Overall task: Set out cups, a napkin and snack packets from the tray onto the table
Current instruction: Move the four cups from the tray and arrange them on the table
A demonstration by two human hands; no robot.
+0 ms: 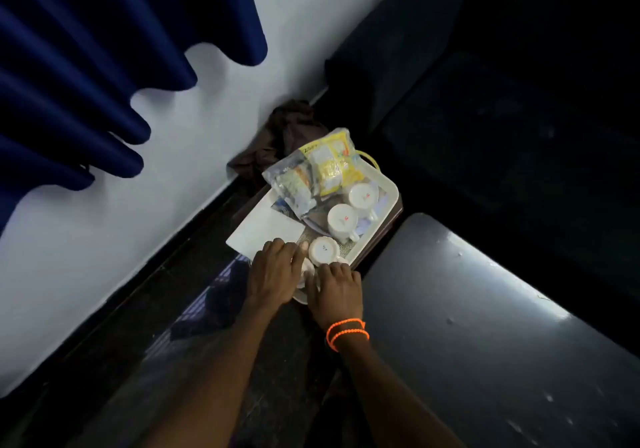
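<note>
A white tray (388, 189) sits low ahead of me on a small brown stand. On it stand three white cups upside down: one nearest me (323, 249), one in the middle (343, 219) and one farther back (363, 195). Clear and yellow snack packets (311, 170) are heaped at the tray's far end. A white napkin (265, 231) lies at its left side. My left hand (273, 274) rests at the napkin's near corner, thumb beside the nearest cup. My right hand (337, 291) has its fingertips at that cup's base. Something white (306, 272) shows between my hands; what either hand grips is hidden.
A grey table top (485, 326) lies to the right of the tray. A dark sofa (485, 101) stands behind it. A brown cloth (284, 128) is bunched against the white wall (173, 170), and a blue curtain (69, 66) hangs at the upper left. The floor is dark.
</note>
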